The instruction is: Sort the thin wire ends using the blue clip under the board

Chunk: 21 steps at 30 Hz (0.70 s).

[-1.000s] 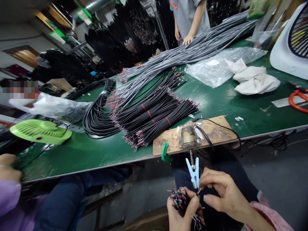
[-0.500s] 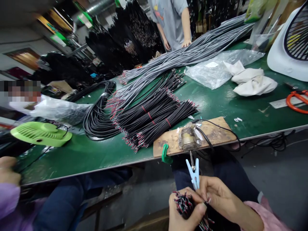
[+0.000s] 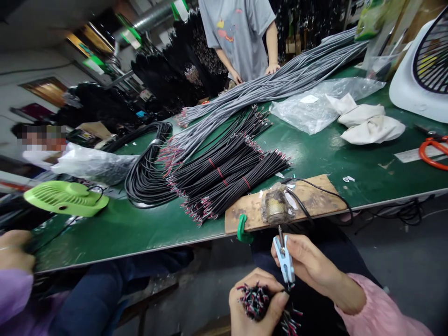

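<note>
At the lower middle, my left hand (image 3: 241,303) is closed around a bundle of black cables (image 3: 255,301) with red, white and black wire ends showing at the top. More loose wire ends stick out below its thumb. My right hand (image 3: 311,261) grips a light blue clothespin (image 3: 285,261) just above the left thumb. A slim metal rod (image 3: 280,232) runs between the clothespin's prongs, toward the foil-wrapped block (image 3: 276,205) on the wooden board (image 3: 315,198). Wire at the clothespin's lower end is too small to make out.
Tied bundles of black cable (image 3: 224,172) and long grey cables (image 3: 252,95) lie on the green table (image 3: 147,233). A green clamp (image 3: 242,228) grips the board's edge. Orange-handled scissors (image 3: 429,154), white cloth (image 3: 373,123) and two fans are near. A co-worker's hand (image 3: 16,252) is at left.
My right hand has risen from the wire ends beside the left thumb and taken hold of the clothespin. My left hand, with the cable bundle, has shifted slightly left and down.
</note>
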Available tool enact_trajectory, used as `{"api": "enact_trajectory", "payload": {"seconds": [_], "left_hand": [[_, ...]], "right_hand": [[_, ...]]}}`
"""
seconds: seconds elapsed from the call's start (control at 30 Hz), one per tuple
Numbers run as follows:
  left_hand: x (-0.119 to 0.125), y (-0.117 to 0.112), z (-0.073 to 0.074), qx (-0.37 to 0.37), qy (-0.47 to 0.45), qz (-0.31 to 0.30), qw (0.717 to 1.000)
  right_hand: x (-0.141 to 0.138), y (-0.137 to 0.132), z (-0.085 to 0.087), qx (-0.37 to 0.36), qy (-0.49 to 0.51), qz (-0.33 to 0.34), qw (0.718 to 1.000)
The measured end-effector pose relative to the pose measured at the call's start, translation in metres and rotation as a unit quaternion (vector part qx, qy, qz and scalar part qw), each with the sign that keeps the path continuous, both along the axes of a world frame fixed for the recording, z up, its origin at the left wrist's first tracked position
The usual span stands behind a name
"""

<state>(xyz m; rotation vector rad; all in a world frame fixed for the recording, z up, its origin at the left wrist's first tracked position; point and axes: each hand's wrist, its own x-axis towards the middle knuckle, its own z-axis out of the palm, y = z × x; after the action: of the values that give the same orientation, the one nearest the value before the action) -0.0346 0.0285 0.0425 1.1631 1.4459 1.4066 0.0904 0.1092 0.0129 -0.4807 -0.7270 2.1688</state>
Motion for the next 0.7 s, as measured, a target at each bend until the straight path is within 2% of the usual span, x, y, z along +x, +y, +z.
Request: {"api": "enact_trajectory", "payload": {"seconds": [0.23, 0.33, 0.43, 0.5, 0.57, 0.7], "left_hand": [[0.004, 0.001, -0.007, -0.035, -0.030, 0.008, 0.999], [0.004, -0.001, -0.007, -0.058, -0.069, 0.007, 0.996], [0.003, -0.002, -0.005, -0.051, -0.054, 0.003, 0.997], [0.003, -0.003, -0.004, -0.042, -0.022, -0.006, 0.999], [0.003, -0.006, -0.005, -0.049, -0.001, -0.013, 0.999], [0.010, -0.020, -0.018, -0.126, -0.055, 0.027, 0.990]], "right_hand": [[0.000, -0.001, -0.006, -0.029, 0.050, 0.023, 0.998], [0.002, -0.003, -0.019, -0.055, 0.055, 0.004, 0.997], [0.009, -0.004, -0.035, -0.063, 0.054, -0.003, 0.997], [0.017, -0.005, -0.042, -0.029, 0.017, -0.003, 0.999], [0.024, -0.006, -0.042, 0.027, -0.062, -0.007, 0.998], [0.033, -0.012, -0.026, 0.164, -0.206, -0.031, 0.964]]}}
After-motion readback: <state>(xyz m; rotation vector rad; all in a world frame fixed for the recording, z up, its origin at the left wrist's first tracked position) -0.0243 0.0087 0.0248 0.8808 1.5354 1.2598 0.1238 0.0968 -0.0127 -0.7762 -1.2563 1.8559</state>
